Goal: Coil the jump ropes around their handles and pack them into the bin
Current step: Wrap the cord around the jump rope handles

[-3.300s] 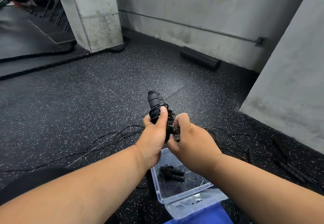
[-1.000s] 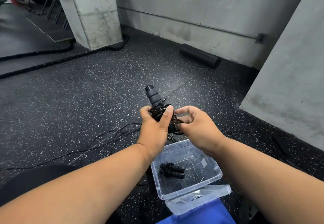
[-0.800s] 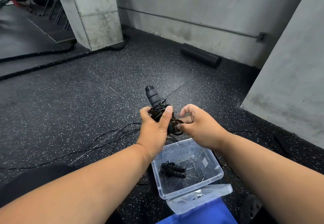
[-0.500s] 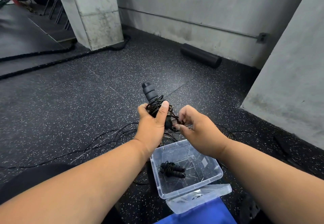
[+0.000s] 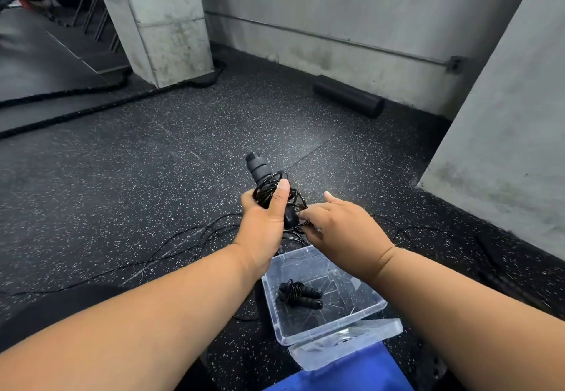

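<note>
My left hand (image 5: 265, 225) grips a pair of black jump rope handles (image 5: 259, 170) wound with thin black rope, held upright above the floor; my thumb presses on the coil. My right hand (image 5: 342, 231) is beside it, its fingertips pinching the rope end at the lower part of the coil. A clear plastic bin (image 5: 328, 335) stands on the floor just below my hands. Inside it lies one coiled jump rope (image 5: 299, 295). Loose black ropes (image 5: 183, 242) trail over the floor to the left of the bin.
The bin's clear lid (image 5: 345, 349) lies at its near side, on something blue (image 5: 345, 375). A black foam roller (image 5: 348, 99) lies by the far wall. A concrete pillar (image 5: 159, 20) stands far left, with a thick rope (image 5: 91, 108) on the floor. A grey wall (image 5: 504, 146) rises at right.
My left hand has kept the wound handles upright at about the same place. My right hand's fingers moved in closer to the lower part of the coil and pinch the rope there.
</note>
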The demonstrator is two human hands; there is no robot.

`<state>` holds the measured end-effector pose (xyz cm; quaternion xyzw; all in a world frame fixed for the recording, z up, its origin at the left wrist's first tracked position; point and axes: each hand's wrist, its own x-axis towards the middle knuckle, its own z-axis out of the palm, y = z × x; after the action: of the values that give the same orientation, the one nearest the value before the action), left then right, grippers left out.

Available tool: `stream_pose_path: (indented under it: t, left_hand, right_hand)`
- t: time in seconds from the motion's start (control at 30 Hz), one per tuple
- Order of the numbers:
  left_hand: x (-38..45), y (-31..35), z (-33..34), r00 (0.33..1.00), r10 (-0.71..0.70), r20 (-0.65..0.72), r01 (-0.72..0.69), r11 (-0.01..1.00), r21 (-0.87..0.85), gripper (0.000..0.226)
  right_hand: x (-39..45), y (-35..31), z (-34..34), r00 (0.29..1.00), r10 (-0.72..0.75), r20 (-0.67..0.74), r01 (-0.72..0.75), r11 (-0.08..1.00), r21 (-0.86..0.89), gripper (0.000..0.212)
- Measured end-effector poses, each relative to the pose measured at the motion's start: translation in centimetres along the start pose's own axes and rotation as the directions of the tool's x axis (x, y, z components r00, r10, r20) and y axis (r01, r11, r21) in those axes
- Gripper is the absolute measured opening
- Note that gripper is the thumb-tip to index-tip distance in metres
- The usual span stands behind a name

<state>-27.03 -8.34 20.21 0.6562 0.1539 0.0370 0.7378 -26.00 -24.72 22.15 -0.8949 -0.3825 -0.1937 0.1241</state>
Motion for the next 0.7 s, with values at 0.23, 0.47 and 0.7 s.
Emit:
stream_pose_path:
  t: [0.23, 0.47, 0.7]
  left_hand:
    - [-0.2, 0.6, -0.3, 0.998, 0.055, 0.014, -0.056, 0.997, 0.056, 0.082]
    - [0.7, 0.7, -0.9, 0.997, 0.067, 0.046, -0.072, 0.989, 0.132, 0.084]
    - [1.5, 2.4, -1.1, 0.983, -0.042, 0.177, 0.053, 0.997, -0.055, 0.077]
  right_hand:
    - [0.2, -0.5, -1.4, 0.993, 0.085, 0.079, -0.093, 0.991, 0.101, 0.019]
    - [-0.4, -1.0, -2.1, 0.962, 0.170, 0.215, -0.241, 0.899, 0.366, 0.007]
    - [0.4, -2.1, -4.0, 0.811, 0.442, 0.384, -0.544, 0.324, 0.775, 0.019]
